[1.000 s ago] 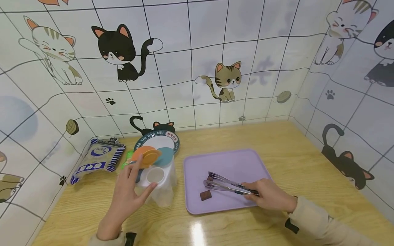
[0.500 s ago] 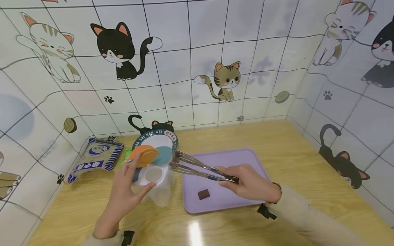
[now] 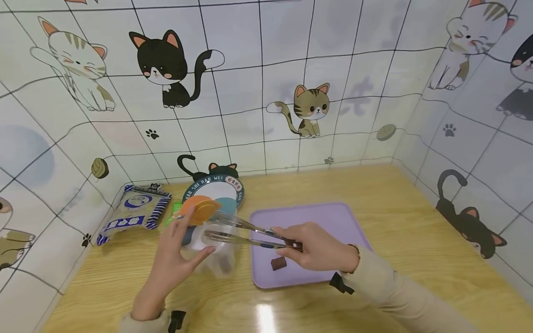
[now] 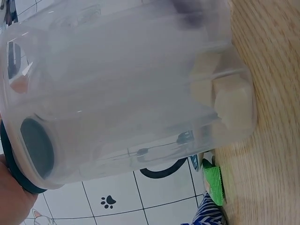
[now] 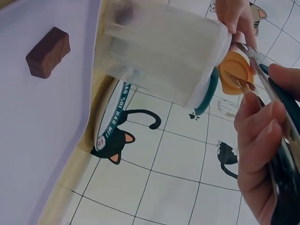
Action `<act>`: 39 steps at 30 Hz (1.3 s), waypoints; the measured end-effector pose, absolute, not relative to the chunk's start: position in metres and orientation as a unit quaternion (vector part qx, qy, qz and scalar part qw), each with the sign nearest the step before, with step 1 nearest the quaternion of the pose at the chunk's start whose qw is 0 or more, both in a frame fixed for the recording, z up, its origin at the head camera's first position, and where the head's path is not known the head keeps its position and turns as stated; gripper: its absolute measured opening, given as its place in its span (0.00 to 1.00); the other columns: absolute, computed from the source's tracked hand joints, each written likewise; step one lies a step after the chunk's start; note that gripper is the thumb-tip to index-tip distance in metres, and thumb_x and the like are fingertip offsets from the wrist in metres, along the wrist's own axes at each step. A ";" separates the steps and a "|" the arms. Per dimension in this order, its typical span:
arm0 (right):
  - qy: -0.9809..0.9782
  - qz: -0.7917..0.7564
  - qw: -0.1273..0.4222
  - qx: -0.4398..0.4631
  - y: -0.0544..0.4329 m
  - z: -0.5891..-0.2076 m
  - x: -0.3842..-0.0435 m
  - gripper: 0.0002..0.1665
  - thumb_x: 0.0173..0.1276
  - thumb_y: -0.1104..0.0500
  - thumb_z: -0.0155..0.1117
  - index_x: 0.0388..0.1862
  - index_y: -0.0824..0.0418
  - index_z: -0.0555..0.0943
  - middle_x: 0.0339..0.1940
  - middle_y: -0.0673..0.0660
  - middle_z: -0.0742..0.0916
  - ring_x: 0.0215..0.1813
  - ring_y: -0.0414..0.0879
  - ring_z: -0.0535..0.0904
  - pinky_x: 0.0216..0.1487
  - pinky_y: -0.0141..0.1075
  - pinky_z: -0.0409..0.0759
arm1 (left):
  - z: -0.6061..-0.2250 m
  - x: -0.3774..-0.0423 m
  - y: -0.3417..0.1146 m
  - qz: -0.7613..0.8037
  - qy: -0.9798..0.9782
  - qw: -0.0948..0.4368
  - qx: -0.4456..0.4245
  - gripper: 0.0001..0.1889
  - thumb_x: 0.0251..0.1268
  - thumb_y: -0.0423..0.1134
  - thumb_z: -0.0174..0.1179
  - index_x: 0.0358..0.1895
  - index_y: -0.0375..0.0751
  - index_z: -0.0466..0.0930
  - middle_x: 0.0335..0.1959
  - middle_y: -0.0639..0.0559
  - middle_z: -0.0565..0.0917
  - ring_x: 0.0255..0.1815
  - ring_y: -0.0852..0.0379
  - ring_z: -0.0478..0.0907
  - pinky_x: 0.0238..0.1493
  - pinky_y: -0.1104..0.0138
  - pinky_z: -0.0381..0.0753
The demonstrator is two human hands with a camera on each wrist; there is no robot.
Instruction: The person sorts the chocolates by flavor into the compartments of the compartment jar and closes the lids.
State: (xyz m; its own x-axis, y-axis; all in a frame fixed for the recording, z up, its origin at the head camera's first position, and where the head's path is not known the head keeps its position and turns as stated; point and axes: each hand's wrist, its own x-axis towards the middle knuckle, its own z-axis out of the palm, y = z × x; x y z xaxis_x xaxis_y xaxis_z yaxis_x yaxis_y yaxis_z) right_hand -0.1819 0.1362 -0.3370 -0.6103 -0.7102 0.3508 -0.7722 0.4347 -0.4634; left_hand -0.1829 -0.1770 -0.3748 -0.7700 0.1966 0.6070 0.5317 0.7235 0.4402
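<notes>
A translucent container point(image 3: 220, 261) with several flip lids stands left of the lilac tray point(image 3: 308, 219). My left hand point(image 3: 170, 259) is at its top, index finger straight against the raised orange lid point(image 3: 201, 210), thumb extended over the front edge. My right hand point(image 3: 318, 247) grips metal tongs point(image 3: 258, 229), whose tips stand apart above the container's uncovered opening. A blurred dark brown piece point(image 4: 187, 11) is low inside the container. Pale blocks point(image 4: 234, 101) lie in another compartment. One brown chocolate-like block point(image 5: 48, 52) rests on the tray.
Behind the container a round plate point(image 3: 239, 185) with a teal rim leans against the cat-patterned wall. A clipped blue-and-white bag point(image 3: 135, 210) lies at the left. A green packet point(image 4: 213, 183) is beside the container.
My right hand has carried a brown piece in the tongs leftward from the tray to the container and let it go; it now shows inside. The left hand has stayed at the orange lid.
</notes>
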 end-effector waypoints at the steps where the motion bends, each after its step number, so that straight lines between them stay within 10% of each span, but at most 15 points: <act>1: -0.848 0.299 0.053 0.434 0.139 -0.336 -0.181 0.24 0.62 0.56 0.58 0.56 0.65 0.73 0.16 0.44 0.74 0.16 0.28 0.55 0.20 0.18 0.57 | -0.374 -0.183 -0.177 -0.310 -0.887 0.272 -0.206 0.52 0.30 0.42 0.74 0.67 0.49 0.55 0.47 0.42 0.71 0.51 0.46 0.66 0.48 0.51 0.62; 18: -0.899 0.210 -0.048 0.382 0.223 -0.380 -0.165 0.23 0.62 0.53 0.58 0.52 0.65 0.76 0.15 0.40 0.77 0.13 0.24 0.53 0.17 0.19 0.61 | -0.368 -0.178 -0.179 -0.311 -0.902 0.245 -0.173 0.52 0.32 0.42 0.73 0.68 0.53 0.53 0.48 0.44 0.70 0.51 0.48 0.64 0.48 0.54 0.60; 25: -0.897 0.210 -0.019 0.388 0.225 -0.396 -0.165 0.20 0.57 0.60 0.61 0.48 0.66 0.78 0.32 0.53 0.87 0.15 0.24 0.51 0.16 0.17 0.56 | -0.370 -0.179 -0.177 -0.310 -0.899 0.253 -0.180 0.52 0.31 0.41 0.74 0.67 0.52 0.54 0.46 0.44 0.70 0.49 0.50 0.64 0.46 0.57 0.60; 39: -0.871 0.308 -0.017 0.382 0.230 -0.373 -0.172 0.22 0.64 0.57 0.54 0.53 0.68 0.74 0.11 0.41 0.69 0.14 0.23 0.47 0.15 0.19 0.56 | -0.372 -0.179 -0.176 -0.312 -0.904 0.239 -0.170 0.52 0.33 0.42 0.73 0.68 0.55 0.53 0.48 0.45 0.69 0.51 0.49 0.64 0.48 0.54 0.61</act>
State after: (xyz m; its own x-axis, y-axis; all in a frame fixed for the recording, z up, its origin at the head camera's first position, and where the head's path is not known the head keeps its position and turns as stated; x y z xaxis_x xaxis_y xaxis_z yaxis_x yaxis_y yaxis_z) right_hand -0.1721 0.2301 -0.3727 -0.7073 -0.6762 0.2063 -0.6552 0.5175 -0.5503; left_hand -0.1793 -0.1763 -0.3718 -0.8277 0.1584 0.5383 0.4565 0.7479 0.4819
